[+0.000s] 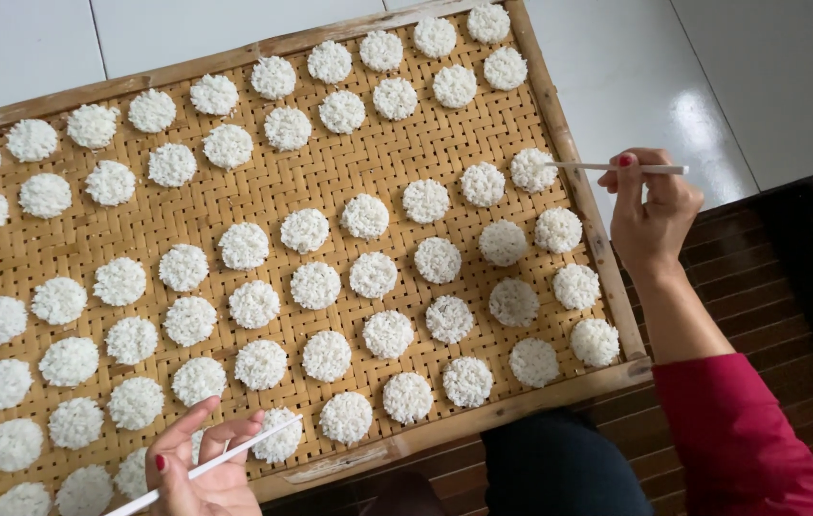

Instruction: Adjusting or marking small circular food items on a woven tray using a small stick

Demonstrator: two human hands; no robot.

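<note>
A woven bamboo tray with a wooden frame holds several rows of round white rice cakes. My right hand, red-sleeved, is at the tray's right edge and grips a thin white stick. The stick's tip touches a rice cake near that edge. My left hand is at the tray's near edge and holds another thin white stick, which lies across a rice cake in the front row.
White floor tiles lie beyond and to the right of the tray. Dark wooden slats run under my right arm. A dark rounded shape, maybe my knee, sits below the tray's near edge.
</note>
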